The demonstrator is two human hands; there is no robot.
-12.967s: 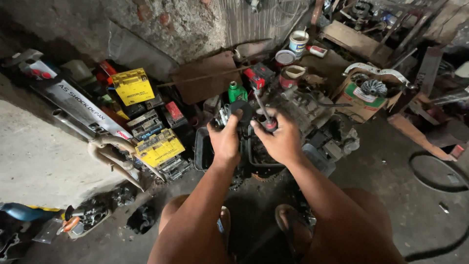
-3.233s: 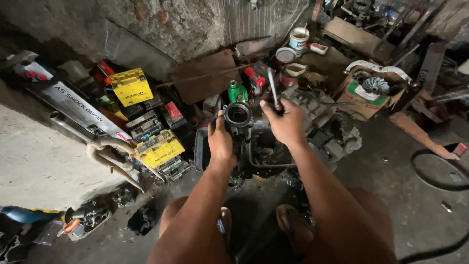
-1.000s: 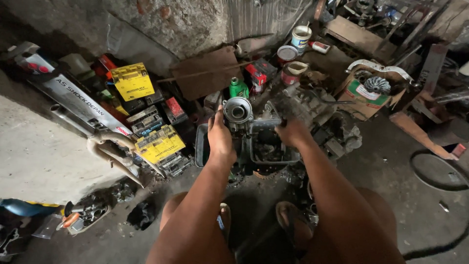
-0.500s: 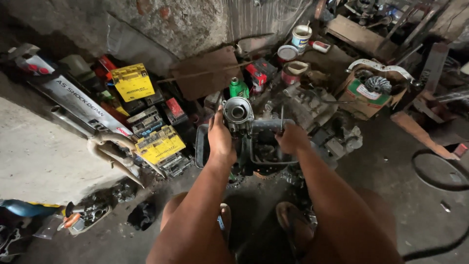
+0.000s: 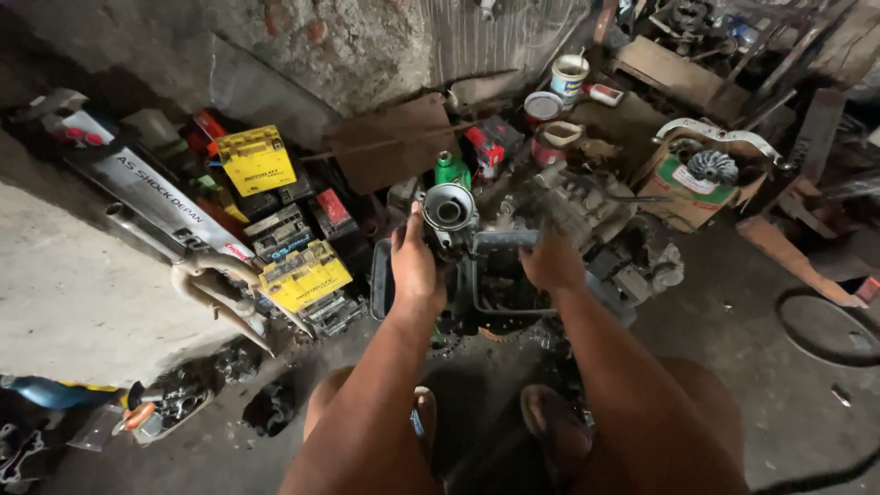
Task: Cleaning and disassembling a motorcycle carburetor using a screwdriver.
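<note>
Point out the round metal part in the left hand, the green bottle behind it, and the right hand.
round metal part (image 5: 449, 210), head view, rim of its open end
green bottle (image 5: 448, 170), head view, its body
right hand (image 5: 551, 264), head view, back of hand

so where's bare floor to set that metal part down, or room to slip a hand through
Bare concrete floor lies to the right, between the engine and the black hose loop. A pale slab is free at left. It is crowded around the left hand, the right hand and the yellow batteries.
</note>
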